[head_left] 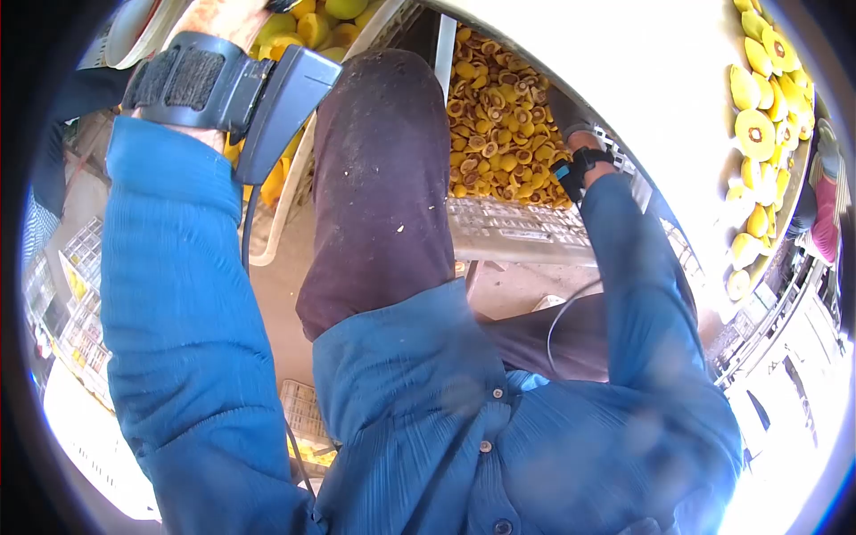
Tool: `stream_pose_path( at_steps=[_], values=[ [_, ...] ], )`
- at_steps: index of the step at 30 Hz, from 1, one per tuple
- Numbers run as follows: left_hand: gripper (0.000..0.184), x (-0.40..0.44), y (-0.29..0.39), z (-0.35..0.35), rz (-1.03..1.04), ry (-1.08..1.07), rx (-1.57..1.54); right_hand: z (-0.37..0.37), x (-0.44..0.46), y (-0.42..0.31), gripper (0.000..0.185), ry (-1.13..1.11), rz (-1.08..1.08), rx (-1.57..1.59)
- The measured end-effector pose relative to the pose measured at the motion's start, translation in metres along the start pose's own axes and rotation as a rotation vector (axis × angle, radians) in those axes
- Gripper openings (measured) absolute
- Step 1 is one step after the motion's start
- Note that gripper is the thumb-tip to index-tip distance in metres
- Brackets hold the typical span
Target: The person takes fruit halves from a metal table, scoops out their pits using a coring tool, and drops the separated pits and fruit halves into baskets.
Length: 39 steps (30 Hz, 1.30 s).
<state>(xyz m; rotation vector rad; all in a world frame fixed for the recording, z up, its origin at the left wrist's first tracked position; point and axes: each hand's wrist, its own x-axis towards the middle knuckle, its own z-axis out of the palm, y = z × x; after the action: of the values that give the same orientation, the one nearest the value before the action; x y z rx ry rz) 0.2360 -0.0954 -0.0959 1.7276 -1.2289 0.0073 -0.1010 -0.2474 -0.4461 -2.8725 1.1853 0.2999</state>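
My left forearm reaches up the left side, a black strap (196, 80) and dark device (281, 107) at its wrist. My left hand itself lies beyond the top edge, near yellow fruit (312, 27) that looks like peaches in a pale crate (267, 250). My right hand (568, 114), in a dark glove, is beside small cut pieces of yellow fruit with brown centres (499, 116). They fill a white plastic crate (517, 218). The pale table's edge hides part of this hand, so its fingers and anything in them cannot be made out.
The pale table (606, 45) curves across the upper right. Halved yellow fruit (758, 134), some with pits, lies along its far side. Another person's pink sleeve (825, 218) shows at the right edge. Stacked crates (85, 312) stand at left, and a cable (557, 325) loops near my right arm.
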Motion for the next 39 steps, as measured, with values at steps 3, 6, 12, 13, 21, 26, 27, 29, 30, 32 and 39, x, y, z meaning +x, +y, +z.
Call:
stream_pose_path(
  at_steps=[3,6,12,13,21,26,27,29,30,32,39],
  values=[
    [0.031,0.000,-0.004,0.000,0.005,0.003,0.007,-0.017,0.000,-0.025,0.042,-0.031,0.023,0.128],
    [0.031,-0.001,-0.004,0.001,0.022,0.002,0.019,-0.041,-0.004,-0.023,0.044,0.048,0.071,0.416],
    [0.031,-0.001,-0.029,-0.006,0.117,0.039,0.152,-0.075,-0.085,0.053,0.048,-0.036,0.106,0.565],
    [0.030,0.002,-0.040,-0.009,0.145,0.045,0.193,-0.074,-0.096,0.055,0.048,-0.132,0.055,0.506],
    [0.030,0.009,-0.073,-0.011,0.358,0.098,0.382,-0.067,-0.113,-0.023,0.043,-0.493,-0.058,0.043],
    [0.029,0.015,-0.067,-0.018,0.200,0.037,0.258,-0.099,-0.102,-0.034,0.037,-0.502,-0.039,0.239],
    [0.028,0.013,-0.061,-0.019,0.143,0.014,0.220,-0.106,-0.106,-0.038,0.036,-0.497,-0.040,0.314],
    [0.028,0.012,-0.031,-0.009,0.029,0.031,0.101,-0.099,-0.120,-0.047,0.031,-0.491,-0.209,0.288],
    [0.028,0.015,-0.011,0.002,-0.059,0.068,-0.011,-0.095,-0.119,-0.055,0.030,-0.596,-0.254,0.196],
    [0.029,0.013,0.002,0.011,-0.069,0.111,-0.188,-0.087,-0.115,-0.068,0.028,-0.680,-0.305,0.100],
    [0.027,0.010,0.022,0.005,-0.133,0.042,-0.257,-0.082,-0.085,-0.080,0.029,-0.314,-0.368,0.238]
  ],
)
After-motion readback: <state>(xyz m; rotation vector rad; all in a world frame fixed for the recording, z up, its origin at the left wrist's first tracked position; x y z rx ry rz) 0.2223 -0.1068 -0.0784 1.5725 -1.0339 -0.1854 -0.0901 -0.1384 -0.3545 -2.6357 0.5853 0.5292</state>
